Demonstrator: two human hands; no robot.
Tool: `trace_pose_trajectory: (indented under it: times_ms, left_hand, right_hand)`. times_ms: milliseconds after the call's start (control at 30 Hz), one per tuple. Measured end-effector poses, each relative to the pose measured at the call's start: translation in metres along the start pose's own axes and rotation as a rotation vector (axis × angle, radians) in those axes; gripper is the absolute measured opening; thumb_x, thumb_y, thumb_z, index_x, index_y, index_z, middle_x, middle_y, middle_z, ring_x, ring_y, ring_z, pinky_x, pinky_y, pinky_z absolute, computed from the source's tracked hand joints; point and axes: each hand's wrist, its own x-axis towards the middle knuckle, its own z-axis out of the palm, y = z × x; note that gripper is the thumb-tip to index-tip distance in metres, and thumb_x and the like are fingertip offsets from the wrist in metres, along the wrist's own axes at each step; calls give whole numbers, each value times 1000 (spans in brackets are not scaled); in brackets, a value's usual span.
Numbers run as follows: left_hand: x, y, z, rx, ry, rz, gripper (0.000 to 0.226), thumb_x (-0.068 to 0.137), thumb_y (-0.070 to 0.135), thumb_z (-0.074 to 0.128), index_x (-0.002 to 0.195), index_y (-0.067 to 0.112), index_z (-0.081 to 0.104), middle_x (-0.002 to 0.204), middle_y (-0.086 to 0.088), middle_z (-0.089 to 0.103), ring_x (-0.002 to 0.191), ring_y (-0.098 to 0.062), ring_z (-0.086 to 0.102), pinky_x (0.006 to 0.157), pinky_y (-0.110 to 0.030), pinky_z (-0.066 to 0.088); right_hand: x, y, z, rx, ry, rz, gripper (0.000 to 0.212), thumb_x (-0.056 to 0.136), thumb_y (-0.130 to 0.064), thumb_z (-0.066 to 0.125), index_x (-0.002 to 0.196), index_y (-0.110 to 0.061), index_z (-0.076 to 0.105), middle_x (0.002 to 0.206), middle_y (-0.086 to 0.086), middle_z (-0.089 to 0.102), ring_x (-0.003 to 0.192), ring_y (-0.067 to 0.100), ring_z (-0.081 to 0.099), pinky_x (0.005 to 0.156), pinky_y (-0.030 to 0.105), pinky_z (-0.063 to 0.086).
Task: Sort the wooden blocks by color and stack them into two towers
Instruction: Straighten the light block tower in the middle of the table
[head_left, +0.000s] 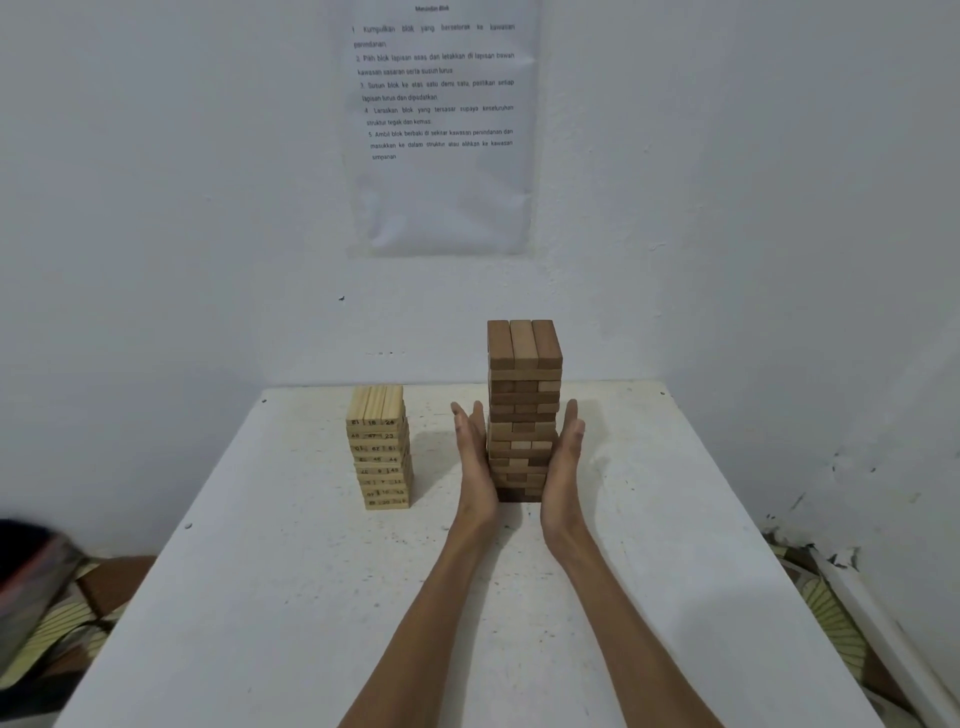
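Two block towers stand on the white table. The brown tower is the taller one, right of centre near the back edge. The pale tower, with numbers printed on its block ends, stands to its left. My left hand lies flat against the brown tower's lower left side with fingers straight. My right hand presses flat on the lower right side. Neither hand holds a block.
A printed instruction sheet hangs on the white wall behind the table. Walls close in the table at the back and right. Dark objects and a patterned floor covering show beyond the left edge.
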Motion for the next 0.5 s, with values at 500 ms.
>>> trace_pose_trajectory:
  times_ms: [500]
  left_hand:
    - [11, -1, -13, -4, -21, 16, 84, 88, 85, 14, 159, 43, 8, 164, 15, 27, 152, -8, 22, 124, -39, 18]
  right_hand:
    - [5, -13, -6, -6, 35, -8, 87, 85, -84, 20, 160, -40, 16, 158, -12, 39, 144, 7, 40, 90, 16, 52]
